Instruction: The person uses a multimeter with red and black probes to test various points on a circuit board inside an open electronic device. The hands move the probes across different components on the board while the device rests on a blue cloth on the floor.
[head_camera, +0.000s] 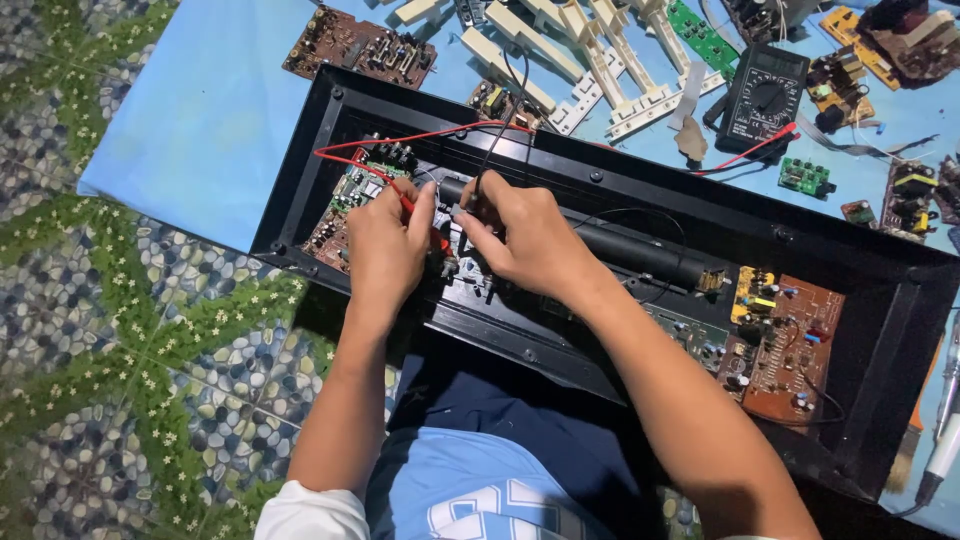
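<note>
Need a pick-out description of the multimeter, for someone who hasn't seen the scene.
Start at the long black open case lying across the blue sheet. Just beyond its far edge, toward the right, past the white plastic key strips, lies the multimeter. It is the only dark handheld box with a round dial amid bare circuit boards, and a red lead runs from it.

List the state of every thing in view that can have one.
left hand: shut on red probe, tip down on the board
right hand: shut on black probe
black casing: open, boards exposed
multimeter: lying face up, leads plugged in
brown circuit board: loose on the blue sheet
</note>
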